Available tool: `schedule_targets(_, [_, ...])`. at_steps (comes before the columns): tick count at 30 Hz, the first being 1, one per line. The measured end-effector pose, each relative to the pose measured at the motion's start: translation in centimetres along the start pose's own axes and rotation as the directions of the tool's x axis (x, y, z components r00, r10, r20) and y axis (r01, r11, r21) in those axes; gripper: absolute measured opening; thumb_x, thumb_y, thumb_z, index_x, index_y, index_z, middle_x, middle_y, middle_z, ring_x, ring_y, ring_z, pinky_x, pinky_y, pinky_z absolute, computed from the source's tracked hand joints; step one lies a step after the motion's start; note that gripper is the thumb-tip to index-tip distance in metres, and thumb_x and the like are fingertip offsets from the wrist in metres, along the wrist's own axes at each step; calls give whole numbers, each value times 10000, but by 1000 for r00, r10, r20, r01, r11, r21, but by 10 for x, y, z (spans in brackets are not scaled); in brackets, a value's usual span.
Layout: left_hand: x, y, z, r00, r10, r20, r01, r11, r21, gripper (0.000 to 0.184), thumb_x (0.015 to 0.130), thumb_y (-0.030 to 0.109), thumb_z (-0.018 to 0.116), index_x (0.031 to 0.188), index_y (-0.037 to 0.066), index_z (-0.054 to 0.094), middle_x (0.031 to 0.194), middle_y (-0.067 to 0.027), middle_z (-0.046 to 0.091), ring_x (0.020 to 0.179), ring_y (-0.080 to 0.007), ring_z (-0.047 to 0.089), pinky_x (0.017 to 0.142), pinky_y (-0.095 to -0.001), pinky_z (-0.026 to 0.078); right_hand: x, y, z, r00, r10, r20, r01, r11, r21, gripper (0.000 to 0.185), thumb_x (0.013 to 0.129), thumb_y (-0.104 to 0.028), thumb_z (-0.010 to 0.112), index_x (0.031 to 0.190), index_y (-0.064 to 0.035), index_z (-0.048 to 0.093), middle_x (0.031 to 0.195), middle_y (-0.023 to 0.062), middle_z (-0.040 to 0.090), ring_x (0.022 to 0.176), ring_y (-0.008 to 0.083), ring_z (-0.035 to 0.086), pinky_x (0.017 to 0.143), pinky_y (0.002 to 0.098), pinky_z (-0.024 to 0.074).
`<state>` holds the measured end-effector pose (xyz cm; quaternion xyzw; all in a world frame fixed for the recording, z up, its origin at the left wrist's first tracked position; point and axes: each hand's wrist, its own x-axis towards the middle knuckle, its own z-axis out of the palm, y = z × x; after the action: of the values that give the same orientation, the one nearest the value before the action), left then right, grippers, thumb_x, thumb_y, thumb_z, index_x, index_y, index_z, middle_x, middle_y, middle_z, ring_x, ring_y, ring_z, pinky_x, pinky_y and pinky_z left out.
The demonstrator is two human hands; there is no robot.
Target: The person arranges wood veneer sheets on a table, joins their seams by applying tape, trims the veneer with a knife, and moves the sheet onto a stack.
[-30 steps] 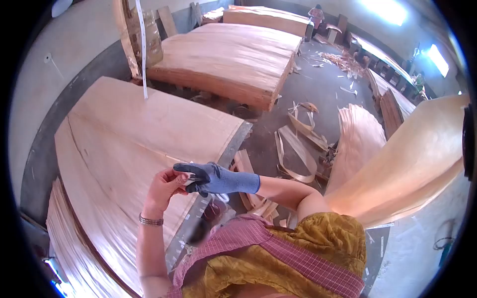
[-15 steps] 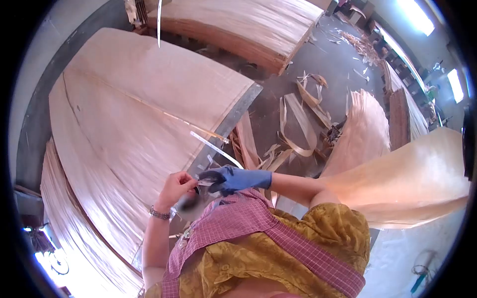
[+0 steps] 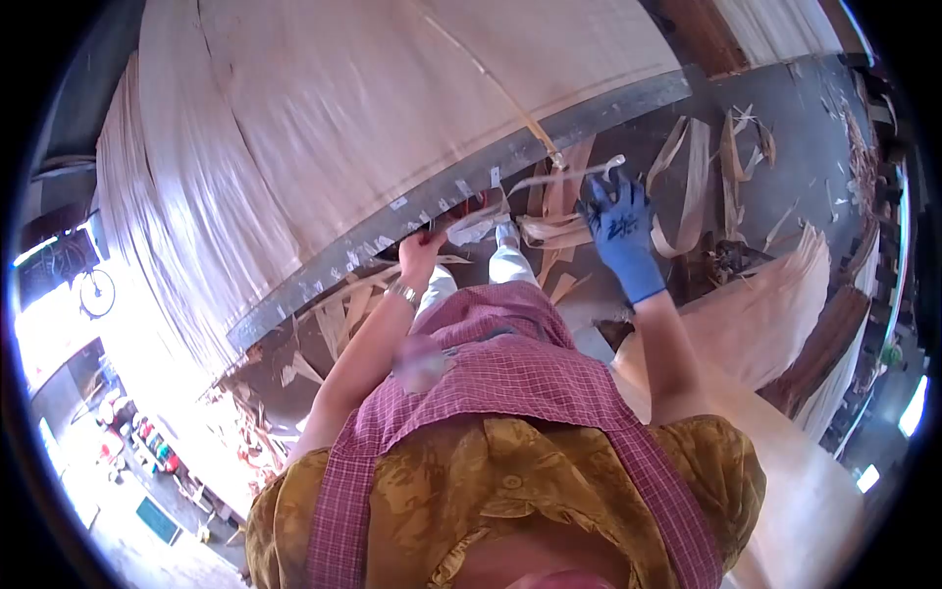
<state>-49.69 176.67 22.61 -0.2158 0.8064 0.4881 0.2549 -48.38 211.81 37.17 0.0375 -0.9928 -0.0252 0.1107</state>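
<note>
My bare left hand, with a metal band at the wrist, is at the table's metal edge. Its fingers are closed at the near end of a whitish tape strip, blurred by motion. In a blue glove with dark fingertips, my right hand is raised to the right, fingers apart. Another thin white strip runs to a curled end just at those fingertips; whether it sticks to them I cannot tell. Pale wood veneer sheets cover the table beyond both hands, with a narrow yellowish strip lying across them.
Small white tape pieces dot the metal table edge. Veneer scraps litter the floor right of the table. A veneer stack stands at the right, and another at the far right back. Below me are my shoes.
The hands were together in front of my chest with a small pale piece between them. Now they are apart, the gloved one out to the right. My view has turned down and left.
</note>
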Motion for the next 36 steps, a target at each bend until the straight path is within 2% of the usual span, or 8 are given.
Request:
schedule_targets(3, [23, -12, 26, 986, 0, -168, 14, 997, 79, 372, 816, 302, 780, 1000, -15, 717, 911, -91, 723, 826, -184, 647, 770, -328, 486, -48, -41, 57, 950, 75, 304, -235, 813, 533, 318, 894, -214, 655, 1200, -128, 637, 1038, 144, 648, 911, 285, 625, 825, 371, 523])
schedule_targets(5, [27, -16, 24, 967, 7, -256, 63, 962, 266, 485, 820, 409, 734, 1097, 13, 687, 1071, -163, 701, 1006, -300, 647, 875, -384, 483, -60, -86, 83, 870, 104, 482, -485, 1, 875, 305, 906, -156, 648, 1200, -75, 644, 1083, 107, 663, 986, 233, 633, 860, 352, 512])
schedule_targets(13, [41, -68, -33, 969, -108, -221, 229, 721, 654, 619, 945, 536, 465, 1321, 51, 545, 1364, -182, 543, 1225, -355, 527, 1086, -401, 338, -36, -211, 157, 663, -129, 737, -719, -386, 579, 319, 907, -142, 636, 1214, -58, 633, 1123, 77, 673, 928, 232, 660, 809, 363, 534])
schedule_targets(20, [47, -66, -44, 966, 128, -223, 42, 776, 630, 501, 918, 421, 520, 1252, 51, 568, 1299, -178, 570, 1177, -348, 547, 1034, -405, 366, -73, -282, 244, 804, 32, 593, -571, 320, 756, 287, 910, -291, 581, 1156, -168, 664, 1090, 143, 685, 959, 362, 651, 841, 416, 526])
schedule_targets(25, [6, -107, -123, 957, 228, -181, -113, 864, 491, 414, 894, 351, 551, 1174, 50, 597, 1225, -178, 601, 1114, -351, 574, 972, -408, 404, -37, -272, 197, 771, 147, 620, -610, -111, 785, 196, 861, -188, 679, 1030, -93, 707, 965, 100, 717, 811, 193, 683, 697, 356, 543])
schedule_targets(29, [-64, -179, -245, 913, 85, -400, 114, 886, 450, 344, 875, 295, 576, 1112, 49, 619, 1166, -179, 626, 1063, -354, 597, 923, -411, 434, -40, -279, 230, 729, 0, 684, -683, -47, 729, 154, 874, -177, 689, 997, -86, 708, 941, 42, 711, 754, 132, 671, 660, 288, 540])
schedule_targets(34, [-125, -229, -378, 742, -124, -659, 392, 877, 277, 258, 850, 225, 608, 1034, 48, 648, 1092, -180, 657, 999, -357, 624, 861, -415, 472, -75, -301, 286, 615, 185, 766, -640, -451, 623, 351, 883, -175, 646, 1229, -125, 617, 1098, 10, 667, 902, 213, 662, 670, 367, 549])
schedule_targets(36, [-127, -233, -396, 744, -116, -658, 355, 903, 241, 224, 841, 197, 621, 1003, 47, 659, 1063, -180, 669, 974, -358, 635, 836, -416, 487, -88, -307, 259, 818, 174, 548, -564, 427, 707, 438, 906, -204, 576, 1338, -161, 519, 1230, 67, 574, 963, 250, 615, 721, 406, 532])
